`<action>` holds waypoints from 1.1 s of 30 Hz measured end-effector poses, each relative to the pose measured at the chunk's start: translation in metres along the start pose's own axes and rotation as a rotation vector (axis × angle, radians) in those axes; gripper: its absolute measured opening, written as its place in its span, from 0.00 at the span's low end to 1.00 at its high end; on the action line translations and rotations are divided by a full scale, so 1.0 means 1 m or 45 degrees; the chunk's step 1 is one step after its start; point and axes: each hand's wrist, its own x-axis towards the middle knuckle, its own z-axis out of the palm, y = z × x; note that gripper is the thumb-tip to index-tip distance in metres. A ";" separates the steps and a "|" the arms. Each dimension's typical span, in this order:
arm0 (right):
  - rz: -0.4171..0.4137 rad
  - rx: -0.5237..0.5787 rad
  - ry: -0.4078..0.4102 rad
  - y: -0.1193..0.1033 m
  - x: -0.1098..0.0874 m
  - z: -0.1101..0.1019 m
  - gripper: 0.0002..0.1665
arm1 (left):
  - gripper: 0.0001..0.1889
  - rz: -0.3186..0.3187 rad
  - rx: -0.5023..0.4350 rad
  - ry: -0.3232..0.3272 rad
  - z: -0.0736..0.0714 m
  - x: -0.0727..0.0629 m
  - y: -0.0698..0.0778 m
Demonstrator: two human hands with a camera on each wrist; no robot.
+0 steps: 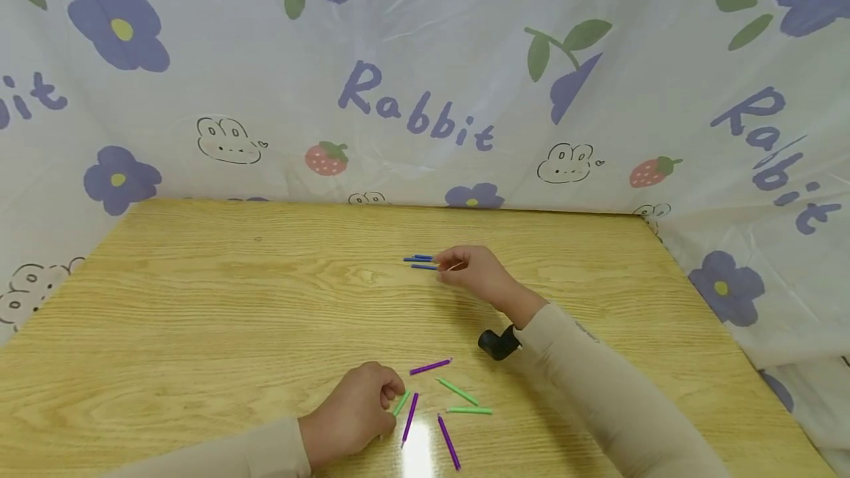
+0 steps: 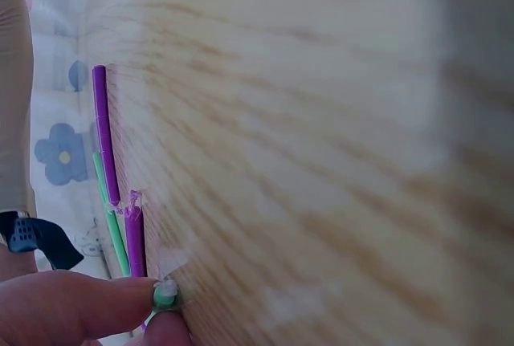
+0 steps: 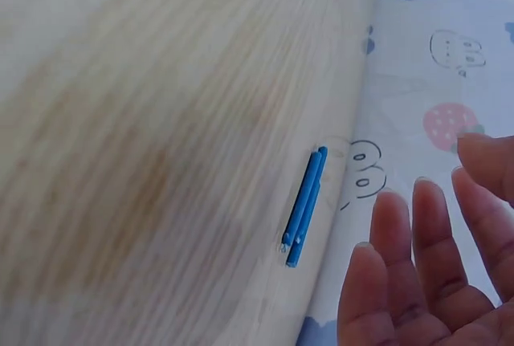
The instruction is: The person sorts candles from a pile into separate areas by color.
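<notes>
My left hand (image 1: 355, 408) pinches a thin green stick (image 1: 401, 403) between thumb and finger, low over the table; in the left wrist view its clear, crumpled tip (image 2: 167, 288) shows at the fingertips. Right beside it lies a purple stick (image 1: 409, 419). Farther back, my right hand (image 1: 481, 271) hovers by the right ends of three blue sticks (image 1: 420, 260) lying close together. The right wrist view shows the blue sticks (image 3: 303, 205) apart from the relaxed, spread fingers (image 3: 434, 234), with nothing held.
Two loose green sticks (image 1: 468, 410) and two more purple sticks (image 1: 448, 442) lie scattered to the right of my left hand on the wooden table (image 1: 232, 330). A black device (image 1: 499, 344) is at my right wrist. A patterned cloth (image 1: 425, 35) hangs behind the table.
</notes>
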 end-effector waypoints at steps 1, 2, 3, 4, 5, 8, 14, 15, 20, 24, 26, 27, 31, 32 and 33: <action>-0.003 -0.007 -0.003 0.001 -0.001 0.001 0.18 | 0.16 0.000 -0.003 -0.001 0.000 0.000 0.000; -0.001 -0.010 -0.005 0.001 -0.003 0.001 0.17 | 0.16 -0.001 -0.004 -0.002 0.000 0.000 0.000; -0.001 -0.011 -0.008 0.002 -0.005 0.001 0.17 | 0.16 0.000 -0.004 -0.002 0.000 0.000 0.000; 0.002 -0.012 -0.010 0.002 -0.006 0.002 0.17 | 0.16 -0.001 -0.003 -0.002 0.000 0.000 0.000; 0.007 -0.010 -0.014 0.003 -0.007 0.002 0.17 | 0.16 -0.003 -0.003 -0.005 0.000 0.000 0.000; 0.011 -0.008 -0.027 0.003 -0.013 0.002 0.17 | 0.16 -0.008 -0.002 -0.010 0.000 0.000 0.001; 0.018 -0.024 -0.034 0.003 -0.022 0.003 0.16 | 0.16 -0.013 0.005 -0.013 0.000 0.001 0.000; 0.023 -0.026 -0.033 0.004 -0.023 0.004 0.16 | 0.16 -0.014 0.005 -0.013 0.000 0.001 0.000; 0.021 -0.029 -0.049 0.007 -0.031 0.006 0.15 | 0.16 -0.014 0.010 -0.015 -0.001 0.000 0.000; 0.015 -0.037 -0.064 0.010 -0.038 0.007 0.14 | 0.16 -0.014 0.007 -0.007 0.000 0.001 0.000; 0.004 -0.040 -0.070 0.011 -0.042 0.007 0.14 | 0.16 -0.013 0.006 -0.004 0.000 0.001 0.000; -0.002 -0.044 -0.074 0.011 -0.044 0.007 0.14 | 0.16 -0.014 0.005 -0.002 0.000 0.000 0.000; -0.009 -0.052 -0.098 0.010 -0.052 0.008 0.14 | 0.16 -0.022 -0.003 -0.008 0.000 0.000 0.001; -0.007 -0.056 -0.104 0.010 -0.054 0.008 0.14 | 0.16 -0.027 -0.006 -0.012 0.000 0.000 0.001; -0.002 -0.060 -0.109 0.009 -0.056 0.009 0.14 | 0.16 -0.029 -0.009 -0.015 0.000 0.000 0.002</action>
